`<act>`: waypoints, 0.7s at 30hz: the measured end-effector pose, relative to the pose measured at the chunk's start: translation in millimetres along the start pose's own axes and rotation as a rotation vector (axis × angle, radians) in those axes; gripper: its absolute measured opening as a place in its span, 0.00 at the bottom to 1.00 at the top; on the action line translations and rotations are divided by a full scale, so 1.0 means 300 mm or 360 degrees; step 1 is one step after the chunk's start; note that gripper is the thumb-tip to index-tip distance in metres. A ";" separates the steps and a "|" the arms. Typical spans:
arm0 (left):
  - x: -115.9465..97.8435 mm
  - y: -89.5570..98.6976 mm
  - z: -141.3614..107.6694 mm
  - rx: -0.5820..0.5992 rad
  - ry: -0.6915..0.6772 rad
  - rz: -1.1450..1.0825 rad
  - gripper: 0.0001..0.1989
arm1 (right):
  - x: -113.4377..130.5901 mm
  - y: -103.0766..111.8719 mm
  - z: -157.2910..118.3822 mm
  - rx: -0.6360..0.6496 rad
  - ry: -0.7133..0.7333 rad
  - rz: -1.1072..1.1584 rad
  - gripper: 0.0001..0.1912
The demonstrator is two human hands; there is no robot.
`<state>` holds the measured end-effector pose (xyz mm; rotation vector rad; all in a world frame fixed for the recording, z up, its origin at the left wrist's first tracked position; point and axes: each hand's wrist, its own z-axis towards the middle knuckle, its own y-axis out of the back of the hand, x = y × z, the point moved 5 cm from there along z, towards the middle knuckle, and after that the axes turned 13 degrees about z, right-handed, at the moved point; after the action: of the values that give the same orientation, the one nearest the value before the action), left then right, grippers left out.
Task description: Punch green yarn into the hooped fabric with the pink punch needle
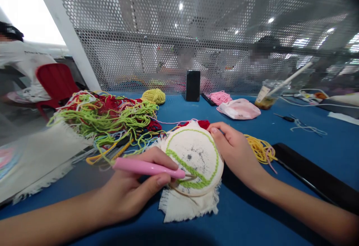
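Note:
My left hand (134,182) is shut around a pink-handled punch needle (146,168), whose tip rests on the cream cloth. That cloth is stretched in a round embroidery hoop (195,160) and carries a ring of green stitches and dark marked spots. My right hand (234,152) holds the hoop's upper right edge, fingers on top of the rim. A strand of tan yarn runs from the needle below the hoop. The frayed cloth (187,208) hangs out beneath the hoop. The hoop's underside is hidden.
A heap of green, red and blue yarn (109,115) lies at left on the blue table (241,216), beside a frayed cloth (36,160). Yellow yarn (260,148), a black phone (193,85), a pink bag (238,108) and a drink cup (265,98) stand nearby. A co-worker (25,62) is at far left.

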<state>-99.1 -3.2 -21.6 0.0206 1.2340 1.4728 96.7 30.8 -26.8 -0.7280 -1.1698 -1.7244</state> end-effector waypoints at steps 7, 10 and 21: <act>-0.013 -0.034 0.022 0.0172 -0.0100 0.0101 0.11 | 0.047 -0.002 -0.019 -0.0041 0.0013 0.0058 0.12; -0.026 -0.070 0.026 0.0350 -0.0290 0.0337 0.12 | 0.079 -0.002 -0.033 -0.0050 0.0040 0.0069 0.11; -0.008 -0.011 0.009 0.0064 -0.0035 -0.0044 0.12 | 0.019 0.004 -0.008 -0.0005 0.0019 -0.0060 0.12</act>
<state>-94.2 -3.8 -21.3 0.0466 1.2414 1.4198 95.3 26.6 -22.6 -0.7004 -1.1796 -1.7600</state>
